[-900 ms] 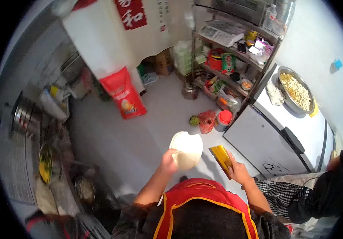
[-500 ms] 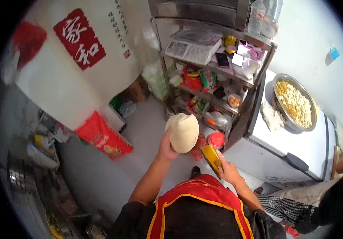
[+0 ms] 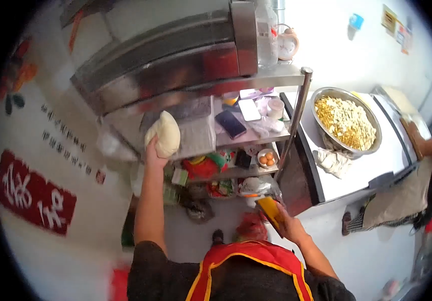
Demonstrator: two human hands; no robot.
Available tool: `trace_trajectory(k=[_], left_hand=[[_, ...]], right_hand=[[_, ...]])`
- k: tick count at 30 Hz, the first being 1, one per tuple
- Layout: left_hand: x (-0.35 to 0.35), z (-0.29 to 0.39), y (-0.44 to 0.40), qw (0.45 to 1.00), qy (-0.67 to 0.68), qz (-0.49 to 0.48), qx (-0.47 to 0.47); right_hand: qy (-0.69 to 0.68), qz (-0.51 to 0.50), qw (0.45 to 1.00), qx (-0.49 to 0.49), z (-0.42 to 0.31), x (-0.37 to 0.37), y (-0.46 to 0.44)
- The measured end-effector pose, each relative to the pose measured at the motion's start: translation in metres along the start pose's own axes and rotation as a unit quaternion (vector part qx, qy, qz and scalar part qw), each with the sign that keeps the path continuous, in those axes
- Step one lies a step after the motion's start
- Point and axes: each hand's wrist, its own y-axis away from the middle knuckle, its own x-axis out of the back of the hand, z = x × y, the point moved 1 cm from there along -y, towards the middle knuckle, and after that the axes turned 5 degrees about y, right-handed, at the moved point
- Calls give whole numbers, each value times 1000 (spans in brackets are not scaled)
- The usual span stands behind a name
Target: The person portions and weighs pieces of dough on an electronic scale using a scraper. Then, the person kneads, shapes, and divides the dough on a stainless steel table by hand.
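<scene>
My left hand (image 3: 155,153) grips a pale, rounded piece of dough (image 3: 166,134) by its lower left edge, held up in front of the metal rack. Behind the dough lies a printed paper stack (image 3: 196,131) on the rack's shelf. Lower and to the right, my right hand (image 3: 290,228) has its fingers wrapped round a flat yellow scraper (image 3: 270,209), which is tilted, with its dark edge to the lower left. The scraper is below the lower shelves, near a red plastic bag (image 3: 251,227) on the floor.
Above the rack (image 3: 271,76) sits a large metal appliance (image 3: 166,65). Its shelves hold a phone (image 3: 231,124) and a bowl of eggs (image 3: 266,158). A metal basin (image 3: 318,118) of chopped food and a cloth (image 3: 333,163) rest on the white freezer (image 3: 349,183). A co-worker's hand (image 3: 419,140) is at right.
The view has moved closer to the rack and freezer. My left hand has lifted the dough up and leftward, before the shelves. My right hand still holds the yellow scraper low.
</scene>
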Motion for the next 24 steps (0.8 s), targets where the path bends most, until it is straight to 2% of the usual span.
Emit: trace_trajectory(k=[4,5,6,7,9,11,13,15,17,20,22,23,24], left_hand=[[-24,42,-170,983,-97,-155,-19],[-40,43,-192,955,-235,-161,-86],[-57,39,-210,903,-366,-167,-154],[-73,33,-222,828,-486,-168,-222],[-84,11,-234,623,-686,-155,-342],[-82,4,-173,513,-783,-177,-304],[-82,6,-134,542,-767,-268,-214],[-60,16,-157,569,-740,-273,-232],[-56,58,-132,590,-737,-170,-283],[-20,72,-186,686,-685,-64,-238],[-16,82,-173,809,-569,-38,-141],[3,84,-184,604,-685,-113,-391],[8,87,-188,627,-672,-134,-370]], right_hand=[[-30,63,995,-68,-48,-30,1],[-33,75,994,-78,-62,-37,0],[-35,85,992,-92,-75,-42,-3],[-36,93,990,-104,-86,-47,-6],[-29,96,988,-121,-103,-55,-14],[-30,112,985,-127,-116,-56,-21],[-49,139,983,-111,-129,-52,-30],[-41,129,984,-119,-130,-56,-36],[-32,126,986,-108,-135,-53,-45],[-22,104,989,-106,-149,-43,-56],[-6,93,991,-98,-158,-33,-62],[3,88,992,-94,-162,-28,-64],[-9,99,992,-76,-165,-22,-66]])
